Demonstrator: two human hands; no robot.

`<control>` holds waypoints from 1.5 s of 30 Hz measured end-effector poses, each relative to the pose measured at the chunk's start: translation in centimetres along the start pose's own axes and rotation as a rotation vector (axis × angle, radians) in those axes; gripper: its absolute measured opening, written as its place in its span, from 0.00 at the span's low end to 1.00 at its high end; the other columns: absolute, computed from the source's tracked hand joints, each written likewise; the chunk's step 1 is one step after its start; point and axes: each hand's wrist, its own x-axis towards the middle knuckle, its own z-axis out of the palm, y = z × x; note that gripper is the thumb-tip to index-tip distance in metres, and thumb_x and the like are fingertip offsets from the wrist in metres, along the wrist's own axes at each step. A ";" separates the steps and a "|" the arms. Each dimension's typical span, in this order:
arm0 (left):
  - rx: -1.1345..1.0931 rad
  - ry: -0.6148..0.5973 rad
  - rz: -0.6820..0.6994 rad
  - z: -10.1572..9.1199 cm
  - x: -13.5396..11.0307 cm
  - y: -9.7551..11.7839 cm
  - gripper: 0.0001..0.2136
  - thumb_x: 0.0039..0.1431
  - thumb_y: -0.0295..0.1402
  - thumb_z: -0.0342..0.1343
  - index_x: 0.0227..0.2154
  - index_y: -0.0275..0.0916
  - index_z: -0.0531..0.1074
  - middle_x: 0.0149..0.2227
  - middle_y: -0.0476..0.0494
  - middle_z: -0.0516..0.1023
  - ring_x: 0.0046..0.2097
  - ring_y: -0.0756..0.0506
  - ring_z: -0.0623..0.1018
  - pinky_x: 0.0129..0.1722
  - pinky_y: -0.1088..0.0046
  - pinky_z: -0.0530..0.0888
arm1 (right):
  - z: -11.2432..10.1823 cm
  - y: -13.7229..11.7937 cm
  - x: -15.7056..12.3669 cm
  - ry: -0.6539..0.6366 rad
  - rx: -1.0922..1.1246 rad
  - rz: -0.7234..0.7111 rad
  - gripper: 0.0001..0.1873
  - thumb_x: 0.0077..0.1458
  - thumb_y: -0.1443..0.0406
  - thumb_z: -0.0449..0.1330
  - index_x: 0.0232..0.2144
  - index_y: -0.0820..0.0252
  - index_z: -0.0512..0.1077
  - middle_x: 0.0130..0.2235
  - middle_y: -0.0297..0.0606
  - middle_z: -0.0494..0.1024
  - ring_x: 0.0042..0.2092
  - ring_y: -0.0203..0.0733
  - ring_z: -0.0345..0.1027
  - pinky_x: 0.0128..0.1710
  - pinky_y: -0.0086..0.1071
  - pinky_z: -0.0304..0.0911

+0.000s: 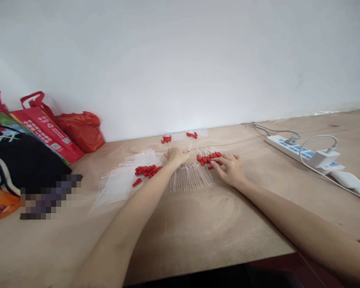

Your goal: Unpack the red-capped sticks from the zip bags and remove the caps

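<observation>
My left hand (176, 155) is closed over the middle of the table, holding a dropper; a bit of its red end and a thin clear tube show beyond the fingers. My right hand (230, 170) has thumb and fingers pinched at a red rubber bulb, beside a row of droppers (205, 157) with red bulbs on their near ends. Between my arms lies a spread of loose clear tubes (190, 178). Left of them, a pile of red rubber bulbs (147, 171) rests on clear zip bags (114, 186), partly hidden by my left forearm.
By the wall lies another clear bag (180, 135) with several red bulbs around it. A white power strip (303, 153) with chargers and cables stands at the right. Red bags (81, 130) and a black bag (27, 160) crowd the left. The table's front edge is below.
</observation>
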 end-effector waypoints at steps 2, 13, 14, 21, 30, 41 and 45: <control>0.033 0.124 0.068 -1.0 -1.5 -1.2 0.09 0.46 0.37 0.52 0.22 0.38 0.73 0.42 0.39 0.72 0.50 0.36 0.63 0.47 0.57 0.57 | 0.0 -0.1 0.0 -0.005 0.012 -0.034 0.14 0.53 0.58 0.51 0.34 0.56 0.73 0.28 0.36 0.71 0.34 0.38 0.64 0.37 0.34 0.49; 0.215 0.589 0.815 -2.4 -10.7 -7.6 0.02 0.43 0.30 0.54 0.24 0.39 0.69 0.35 0.45 0.75 0.39 0.43 0.71 0.42 0.61 0.58 | -0.3 -4.3 -0.8 -0.138 -0.025 -0.470 0.21 0.53 0.55 0.51 0.48 0.56 0.65 0.46 0.40 0.71 0.49 0.44 0.58 0.53 0.45 0.39; 0.207 0.607 0.833 -2.1 -10.9 -7.6 0.02 0.43 0.30 0.54 0.24 0.39 0.69 0.34 0.45 0.75 0.39 0.43 0.71 0.42 0.61 0.58 | -0.2 -4.5 -0.9 -0.151 -0.015 -0.482 0.19 0.53 0.55 0.51 0.46 0.55 0.67 0.43 0.39 0.73 0.48 0.43 0.59 0.53 0.45 0.38; 0.135 0.644 0.879 -1.1 -11.1 -6.9 0.01 0.43 0.29 0.54 0.23 0.39 0.69 0.33 0.47 0.76 0.38 0.44 0.72 0.41 0.62 0.60 | 0.5 -4.7 -1.2 -0.128 0.013 -0.510 0.12 0.55 0.59 0.51 0.35 0.55 0.72 0.24 0.31 0.73 0.36 0.37 0.62 0.51 0.43 0.38; 0.143 0.462 0.925 -0.8 -10.4 -7.4 0.10 0.53 0.37 0.52 0.37 0.42 0.72 0.44 0.42 0.72 0.47 0.42 0.68 0.46 0.60 0.59 | 0.6 -5.2 -1.2 -0.105 0.032 -0.546 0.10 0.55 0.63 0.51 0.32 0.55 0.72 0.21 0.30 0.71 0.32 0.35 0.59 0.49 0.42 0.40; 0.121 0.432 0.975 -1.2 -10.7 -7.8 0.07 0.53 0.35 0.54 0.23 0.43 0.72 0.39 0.48 0.75 0.45 0.44 0.69 0.45 0.61 0.59 | 0.2 -5.1 -1.4 -0.103 0.039 -0.627 0.09 0.54 0.64 0.51 0.30 0.55 0.71 0.19 0.28 0.70 0.32 0.34 0.58 0.49 0.41 0.39; 0.129 0.441 0.994 -1.5 -10.9 -7.6 0.06 0.53 0.35 0.54 0.23 0.43 0.72 0.35 0.49 0.76 0.43 0.45 0.70 0.44 0.61 0.60 | -0.2 -5.1 -1.4 -0.127 0.027 -0.620 0.10 0.55 0.64 0.50 0.30 0.53 0.71 0.19 0.27 0.70 0.32 0.34 0.59 0.49 0.41 0.39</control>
